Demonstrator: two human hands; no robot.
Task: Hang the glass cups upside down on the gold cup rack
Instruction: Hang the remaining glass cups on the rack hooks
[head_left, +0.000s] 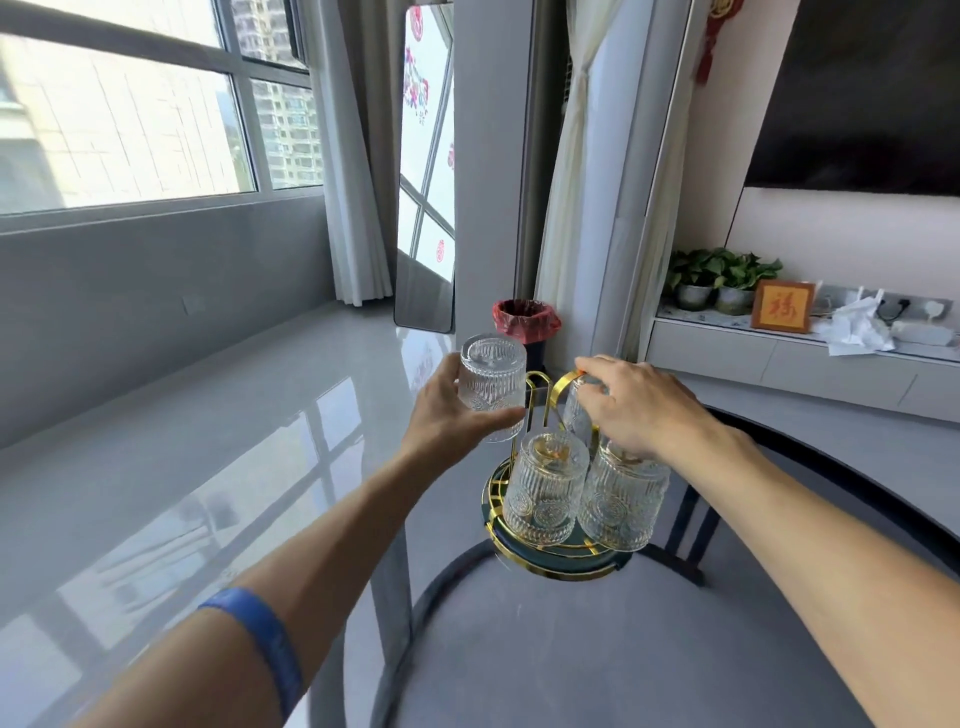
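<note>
Glass in hand: a ribbed glass cup (492, 387) is gripped by the left hand (451, 415), fingers and thumb wrapped round its wall, base up and mouth down, raised above the rack's far-left side.
Rack: the gold cup rack (545, 564) stands on a round grey table (597, 660), towards its far edge, with a dark tray ringed in gold wire as its base.
Already hung: two ribbed cups sit inverted on the near side, the near-left cup (545, 488) and the near-right cup (623, 499), touching or nearly so; a third cup (579, 410) shows at the back, partly hidden.
Right hand: the right hand (636, 405) rests on top of the rack's loop handle and the back cup, fingers curled down; whether it pinches the handle or only steadies it I cannot tell.
Key relation: the held cup's long axis is upright, and the free place appears to lie below and slightly right of it, at the rack's far-left; the left hand is the nearer one.
In the way: the gold loop handle (540, 387) just beside the cup, and the near-left cup below.
Peg: not visible from here.
Beyond: a bin with a red liner (525, 318) on the floor.
</note>
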